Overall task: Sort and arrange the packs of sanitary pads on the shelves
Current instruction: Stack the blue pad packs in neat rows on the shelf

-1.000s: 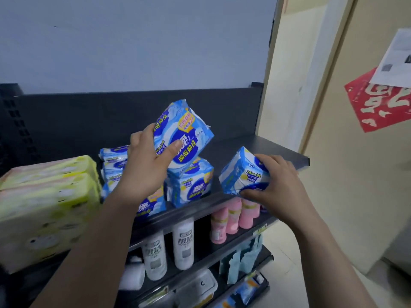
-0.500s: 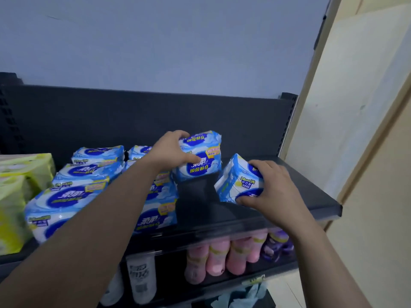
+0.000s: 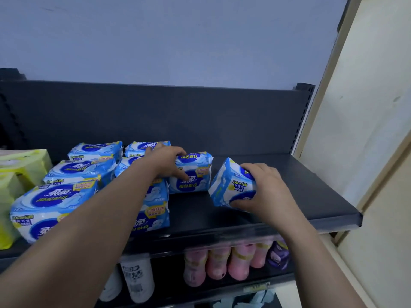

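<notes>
yellow packs (image 3: 21,167) at left end of shelf (image 3: 300,190). stacked pads (image 3: 75,171) next, left half of shelf. left hand (image 3: 165,160) curled over middle pack (image 3: 195,183) standing mid-shelf. right hand (image 3: 269,192) clamped round tilted pack (image 3: 229,185), right of mid-shelf. pink bottles (image 3: 222,263) under shelf.

Small shop interior: a dark grey metal display shelving unit (image 3: 178,116) with a slotted upright (image 3: 299,123) stands against a pale blue wall (image 3: 178,41). Its top shelf (image 3: 300,196) is stocked with many identical blue-and-white packs of sanitary pads (image 3: 55,203), stacked in rows beside yellow-green wrapped packs (image 3: 24,165), and a clear strip (image 3: 244,237) runs along its front edge. The shelf below holds rows of matching pink bottles (image 3: 240,263), a purple bottle (image 3: 278,254) and white bottles (image 3: 138,278), with a small label (image 3: 255,286), too blurred to read, fixed to that shelf's edge.
</notes>
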Demonstrator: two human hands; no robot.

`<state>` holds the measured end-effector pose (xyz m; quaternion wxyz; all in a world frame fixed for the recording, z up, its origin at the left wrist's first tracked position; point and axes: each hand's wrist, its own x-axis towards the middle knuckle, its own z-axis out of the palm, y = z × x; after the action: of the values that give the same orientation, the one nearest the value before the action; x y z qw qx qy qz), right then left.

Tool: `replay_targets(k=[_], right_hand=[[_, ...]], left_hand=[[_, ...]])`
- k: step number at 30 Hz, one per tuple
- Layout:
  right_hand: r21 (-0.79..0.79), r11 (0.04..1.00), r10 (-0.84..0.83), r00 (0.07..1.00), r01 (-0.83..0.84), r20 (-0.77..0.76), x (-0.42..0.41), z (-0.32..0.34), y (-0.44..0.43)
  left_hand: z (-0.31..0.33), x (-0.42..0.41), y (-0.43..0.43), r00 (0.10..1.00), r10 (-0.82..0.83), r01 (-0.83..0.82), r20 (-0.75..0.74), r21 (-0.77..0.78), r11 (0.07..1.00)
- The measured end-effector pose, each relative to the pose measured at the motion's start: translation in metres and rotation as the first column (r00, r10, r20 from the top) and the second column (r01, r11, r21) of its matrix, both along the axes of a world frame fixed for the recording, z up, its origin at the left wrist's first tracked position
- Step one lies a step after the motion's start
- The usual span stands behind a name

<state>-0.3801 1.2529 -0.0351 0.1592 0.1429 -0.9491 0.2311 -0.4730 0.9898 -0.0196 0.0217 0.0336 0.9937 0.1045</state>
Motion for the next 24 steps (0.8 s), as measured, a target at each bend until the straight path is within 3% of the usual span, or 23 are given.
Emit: replay_targets(k=[5, 14, 21, 24], right_hand=[[0.026, 0.997, 0.076, 0.997, -0.077, 0.015, -0.005, -0.004, -0.016], [0.095, 0.972, 0.214, 0.977, -0.215, 0.019, -0.012, -0.01, -0.057], [0.19, 0.94, 0.288, 0.958, -0.283, 0.004, -0.016, -0.022, -0.08], [0.139, 0.927, 0.334, 0.935, -0.348, 0.114, -0.014, -0.016, -0.074]], left_hand=[[0.001, 0.004, -0.003, 0.997, -0.013, 0.015, 0.07, -0.031, 0.999], [0.012, 0.053, -0.026, 0.989, 0.086, -0.056, -0.118, 0.234, 0.971], [0.005, 0.075, -0.041, 0.966, 0.112, -0.042, -0.235, 0.285, 0.958], [0.001, 0.08, -0.043, 0.966, 0.13, -0.058, -0.223, 0.306, 0.95]])
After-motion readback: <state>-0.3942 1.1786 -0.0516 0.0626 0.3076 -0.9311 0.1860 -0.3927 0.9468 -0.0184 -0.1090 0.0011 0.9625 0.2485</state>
